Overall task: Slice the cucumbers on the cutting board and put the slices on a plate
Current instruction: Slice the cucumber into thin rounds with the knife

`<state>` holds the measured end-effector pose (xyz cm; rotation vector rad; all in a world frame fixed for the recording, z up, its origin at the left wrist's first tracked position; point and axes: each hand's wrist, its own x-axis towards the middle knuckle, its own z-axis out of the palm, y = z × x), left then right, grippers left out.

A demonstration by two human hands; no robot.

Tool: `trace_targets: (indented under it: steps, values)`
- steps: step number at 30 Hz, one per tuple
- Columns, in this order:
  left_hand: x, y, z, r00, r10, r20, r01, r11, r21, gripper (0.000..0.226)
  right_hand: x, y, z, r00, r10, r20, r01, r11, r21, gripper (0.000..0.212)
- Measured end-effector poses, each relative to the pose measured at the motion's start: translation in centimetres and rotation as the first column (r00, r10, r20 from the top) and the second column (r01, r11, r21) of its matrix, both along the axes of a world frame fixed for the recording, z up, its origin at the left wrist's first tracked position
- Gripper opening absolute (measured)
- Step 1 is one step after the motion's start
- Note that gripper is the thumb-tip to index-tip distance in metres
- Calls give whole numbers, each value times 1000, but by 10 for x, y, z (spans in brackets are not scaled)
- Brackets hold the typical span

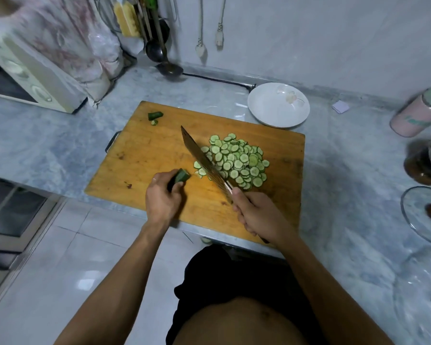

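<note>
On the counter (334, 175) lies a wooden board (147, 155), and both hands work over its near half. The left hand (163, 199) curls its fingers round a short cucumber stub (182, 176), holding it down on the board with the cut end facing right. The right hand (255, 216) grips the handle of a knife (204, 161) — its broad blade runs away from the person, slanting up and to the left, just right of the stub and between it and the slices (237, 161). Those slices sit in a loose heap on the right half of the board, the nearest ones touching the blade's far side. A cut-off end (155, 115) and a small bit beside it lie at the board's far left corner, well apart from both hands. A white plate (264, 108) stands on the counter just beyond the board's far right corner — nothing green shows on it. A microwave (23, 78) stands at the far left.
</note>
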<state>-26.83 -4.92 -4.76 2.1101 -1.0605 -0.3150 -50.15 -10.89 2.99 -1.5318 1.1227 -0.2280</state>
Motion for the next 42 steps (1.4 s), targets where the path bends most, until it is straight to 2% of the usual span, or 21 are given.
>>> trace_targets:
  steps: [5, 8, 14, 21, 26, 29, 32, 36, 42]
  values:
    - [12, 15, -8, 999, 16, 42, -17, 1000, 26, 34, 28, 2, 0, 1000, 26, -7, -25, 997, 74, 56]
    - [10, 13, -9, 999, 36, 17, -37, 999, 11, 33, 45, 6, -5, 1000, -21, 21, 17, 983, 180, 56]
    - [-1, 12, -8, 997, 70, -27, -70, 997, -10, 36, 38, -1, -15, 990, -137, 25, 124, 952, 281, 58]
    - [-19, -2, -5, 996, 12, -89, -14, 999, -31, 29, 13, -8, -11, 970, -242, 5, 235, 945, 229, 59]
    - [-38, -10, -14, 999, -42, -15, 41, 996, -76, 25, 13, 4, -1, 998, -45, -48, 48, 998, 44, 56]
    - [-40, -9, -15, 998, -32, 51, 34, 998, -47, 26, 12, 13, 2, 993, 32, -114, -45, 992, -117, 65]
    - [-42, -11, -8, 994, 3, 112, -2, 1000, -4, 24, 11, 25, 6, 981, 83, -174, -117, 973, -199, 57]
    - [-43, -14, -2, 989, 21, 145, -36, 994, 100, 25, 7, 32, 11, 966, 133, -222, -188, 952, -243, 49]
    - [-45, -15, 2, 985, 6, 172, -26, 993, 113, 25, 5, 35, 11, 968, 116, -223, -166, 962, -219, 48]
